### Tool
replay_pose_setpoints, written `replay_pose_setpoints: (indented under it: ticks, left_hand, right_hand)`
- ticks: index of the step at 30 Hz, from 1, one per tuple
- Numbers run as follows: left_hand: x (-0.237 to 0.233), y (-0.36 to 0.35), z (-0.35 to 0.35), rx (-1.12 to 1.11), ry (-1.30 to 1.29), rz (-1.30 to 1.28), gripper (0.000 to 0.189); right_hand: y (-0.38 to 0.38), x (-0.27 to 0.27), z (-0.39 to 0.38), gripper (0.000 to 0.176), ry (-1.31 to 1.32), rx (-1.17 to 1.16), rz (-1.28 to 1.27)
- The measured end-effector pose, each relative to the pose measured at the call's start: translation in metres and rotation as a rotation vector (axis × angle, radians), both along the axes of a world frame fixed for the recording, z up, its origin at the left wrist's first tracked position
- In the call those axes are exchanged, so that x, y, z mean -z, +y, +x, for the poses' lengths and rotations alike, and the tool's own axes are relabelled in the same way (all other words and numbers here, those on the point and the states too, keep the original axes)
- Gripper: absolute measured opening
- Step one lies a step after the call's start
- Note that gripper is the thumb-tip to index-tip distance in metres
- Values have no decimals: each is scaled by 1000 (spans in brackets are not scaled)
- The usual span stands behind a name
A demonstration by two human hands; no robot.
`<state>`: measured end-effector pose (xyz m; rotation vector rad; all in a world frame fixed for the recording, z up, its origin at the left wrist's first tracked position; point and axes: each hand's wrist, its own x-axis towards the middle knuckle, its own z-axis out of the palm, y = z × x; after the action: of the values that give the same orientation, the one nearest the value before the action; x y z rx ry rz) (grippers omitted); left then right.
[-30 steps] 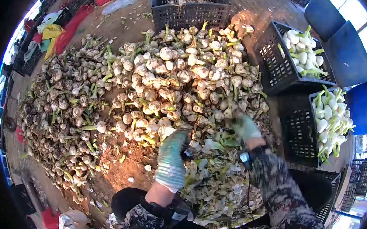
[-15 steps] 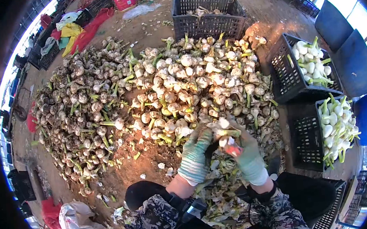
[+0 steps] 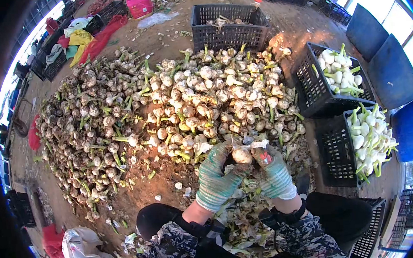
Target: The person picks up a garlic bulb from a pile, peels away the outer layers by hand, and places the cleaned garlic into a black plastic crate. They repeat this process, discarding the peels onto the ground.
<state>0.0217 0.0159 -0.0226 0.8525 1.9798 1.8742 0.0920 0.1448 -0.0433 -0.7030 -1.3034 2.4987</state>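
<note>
A garlic bulb (image 3: 242, 156) with its papery outer skin (image 3: 258, 144) partly loosened sits between my two hands, above the near edge of the heap. My left hand (image 3: 216, 180), in a dirty green-and-white striped glove, curls its fingers and thumb around the bulb's left side. From the right, my right hand (image 3: 274, 174), gloved the same way, pinches the loose skin by the bulb. Something small and red (image 3: 265, 158) shows at its thumb. Below both hands lies a litter of peeled leaves and skins (image 3: 243, 212).
Heaped unpeeled garlic (image 3: 95, 113) spreads ahead and to the left. A black crate (image 3: 231, 34) stands behind it. To my right, an upper crate (image 3: 315, 80) and a lower crate (image 3: 335, 153) hold clean white garlic. A white sack (image 3: 86, 255) lies at front left.
The garlic is turned: its stem lay across to the right before, and now its round bulb shows with skin loosened. My hands have come a little left and the view has shifted slightly.
</note>
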Motion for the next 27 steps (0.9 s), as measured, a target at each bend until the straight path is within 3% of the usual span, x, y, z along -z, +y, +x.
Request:
replay_pose_setpoints:
  ticks: [1, 3, 7, 11, 13, 15, 17, 18, 20, 21, 22, 23, 24, 25, 26, 27]
  left_hand:
    - [0, 0, 2, 0, 1, 4, 40]
    - [3, 3, 7, 31, -371, 232, 41]
    - [-6, -1, 9, 33, -347, 241, 41]
    - [-9, -6, 11, 78, -744, 409, 35]
    - [5, -9, 6, 95, -899, 494, 34]
    - [17, -10, 2, 341, -1176, 626, 31]
    - [20, -5, 7, 282, -1182, 520, 31]
    - [21, 0, 13, 152, -897, 451, 33]
    - [5, 7, 20, -56, -471, 285, 35]
    - [-4, 5, 13, -77, -87, 71, 34]
    - [-3, 3, 14, -68, -259, 223, 33]
    - [-1, 1, 16, -53, -430, 375, 33]
    - [-9, -12, 6, 132, -640, 282, 37]
    - [-19, -19, 2, 172, -778, 278, 40]
    - [-16, -22, -2, 226, -837, 313, 40]
    - [-15, -24, -4, 283, -903, 345, 40]
  right_hand:
    - [-2, -1, 1, 44, -55, 46, -13]
    - [-1, 0, 8, 44, -79, 62, 50]
    - [1, -8, 14, 41, -113, 49, 125]
    - [-5, -11, 15, 33, 3, 105, 198]
    - [-3, -5, 14, 26, 55, 71, 775]
    - [-3, 5, 18, 22, -2, 79, 853]
    - [-4, 6, 18, 22, -123, 217, 858]
    - [-3, 1, 17, 18, -8, 156, 564]
    - [2, 1, 21, 18, -56, 116, 580]
    - [-1, -14, 12, 18, -109, 82, 589]
    - [-9, -35, 14, 21, -99, 52, 724]
    - [-11, -36, 15, 29, -109, -3, 481]
    - [-10, -51, 14, 30, -45, -70, 712]
    - [-8, -64, 15, 31, 16, -131, 944]
    - [-1, -54, 18, 35, 65, -191, 963]
    - [5, -54, 16, 33, 128, -216, 1174]
